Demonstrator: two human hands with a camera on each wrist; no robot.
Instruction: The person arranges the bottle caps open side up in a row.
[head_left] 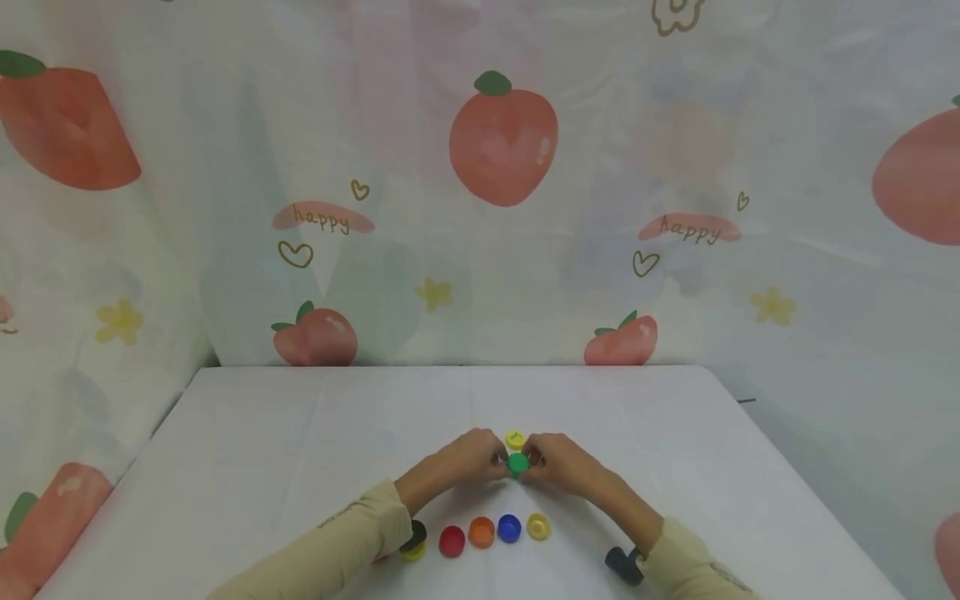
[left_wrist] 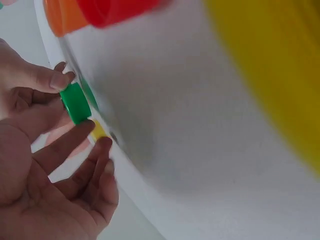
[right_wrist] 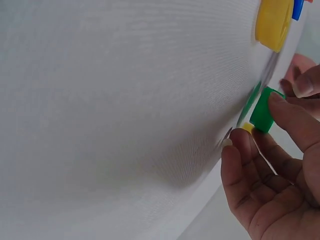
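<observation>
In the head view both hands meet over the white table at a small round green cap (head_left: 518, 465). My left hand (head_left: 480, 457) pinches it from the left, with thumb and forefinger at its side in the left wrist view. From the other side my right hand (head_left: 562, 462) pinches the same green cap (right_wrist: 265, 110), its thumb against the rim. A thin green patch (right_wrist: 249, 105) shows on the table side of the cap. Just beyond the hands lies a yellow cap (head_left: 515, 438), mostly hidden by fingers in the wrist views.
Nearer the body stand a red cap (head_left: 452, 542), an orange cap (head_left: 482, 532), a blue cap (head_left: 509, 528) and a yellow cap (head_left: 538, 527) in a row. Beside the left sleeve are a dark piece (head_left: 414, 534) and another yellow cap (head_left: 414, 553). Dark cylinders (head_left: 624, 567) lie by the right sleeve.
</observation>
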